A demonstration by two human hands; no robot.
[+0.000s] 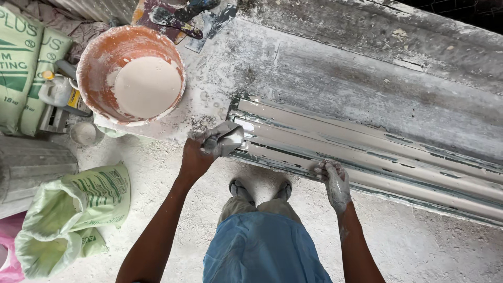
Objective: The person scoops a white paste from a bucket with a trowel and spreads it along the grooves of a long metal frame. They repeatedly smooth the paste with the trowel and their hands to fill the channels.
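I see my left hand (pixel 196 157) with fingers clamped on a plaster-caked scraper (pixel 224 139) at the long mould's (pixel 367 152) end, right hand (pixel 335 181) fingers spread on its near edge, green-printed sacks (pixel 78 209) lying left.

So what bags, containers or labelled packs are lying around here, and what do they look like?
Two sacks: far left, leaning side by side, pale green with darker green print.
Open bag: lower left on the floor, light green, crumpled, top folded open.
Jug: between the sacks and the bucket, whitish with a yellow cap and a yellow label.
Bucket: upper left, round, orange, holding pale paste; no label visible.
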